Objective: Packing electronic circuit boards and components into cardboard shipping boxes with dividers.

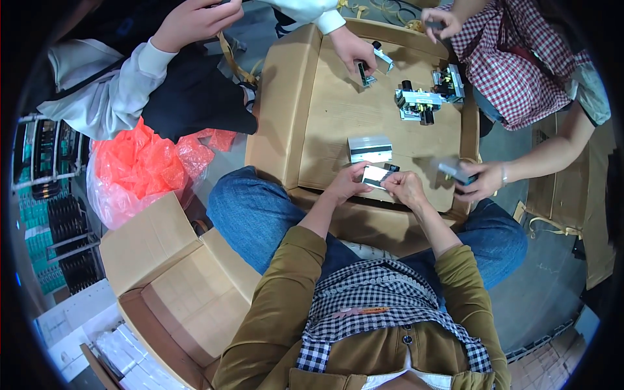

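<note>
Both hands meet over the near edge of a shallow cardboard box (338, 123). Between their fingers is a small, flat silver-white plate with a dark stripe (376, 177). My left hand (349, 184) grips its left end, and my right hand (407, 188) pinches its right end. Just beyond lies a larger silver metal block with a dark stripe (370, 149). A small black part (391, 167) shows behind the plate. Farther back sit circuit board assemblies with metal plates and black cylinders (419, 104), and a similar assembly (448, 83) stands beside them.
A co-worker's hand (354, 51) reaches into the box from the far side, holding a small board. Another person's hand (481, 181) at the right holds a blurred metal part. An open carton (185, 299) stands left, near red plastic wrap (140, 166).
</note>
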Motion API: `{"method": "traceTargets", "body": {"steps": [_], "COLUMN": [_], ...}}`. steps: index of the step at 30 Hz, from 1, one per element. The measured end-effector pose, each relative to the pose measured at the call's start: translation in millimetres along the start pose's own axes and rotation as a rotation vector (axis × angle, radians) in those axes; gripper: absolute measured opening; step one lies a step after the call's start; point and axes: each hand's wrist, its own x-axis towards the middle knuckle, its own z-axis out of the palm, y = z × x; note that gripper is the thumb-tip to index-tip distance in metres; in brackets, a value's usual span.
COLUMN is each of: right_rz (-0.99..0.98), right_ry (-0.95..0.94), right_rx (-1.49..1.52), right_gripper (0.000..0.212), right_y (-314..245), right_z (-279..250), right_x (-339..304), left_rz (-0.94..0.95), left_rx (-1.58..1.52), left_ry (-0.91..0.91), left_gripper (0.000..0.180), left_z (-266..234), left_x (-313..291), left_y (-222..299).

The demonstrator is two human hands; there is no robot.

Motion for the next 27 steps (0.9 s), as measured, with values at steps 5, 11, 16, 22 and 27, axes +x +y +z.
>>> {"method": "traceTargets", "body": {"steps": [5, 11, 16, 22, 27], "right_rz": [0.032, 0.031, 0.047, 0.028, 0.025], "right_ry": [-0.009, 0.024, 0.037, 0.041, 0.045], "right_rx": [0.040, -0.041, -0.060, -0.077, -0.081], "right_gripper": [0.011, 0.011, 0.012, 0.012, 0.013], "right_y": [-1, -2, -2, -1, -1], "right_z": [0, 3, 3, 6, 7], "right_x": [-1, 0, -1, -1, 3], "left_rz": [-0.006, -0.009, -0.004, -0.008, -0.014], "left_rx": [0.005, -0.006, -0.001, 0.023, 0.051], "left_ry": [0.006, 0.007, 0.010, 0.013, 0.045], "left_gripper": [0.061, 0.061, 0.060, 0.053, 0.045], "left_z": [1, -1, 2, -8, -12], "left_x": [-1, -1, -2, 1, 8], "left_y": [0, -1, 1, -11, -14]}}
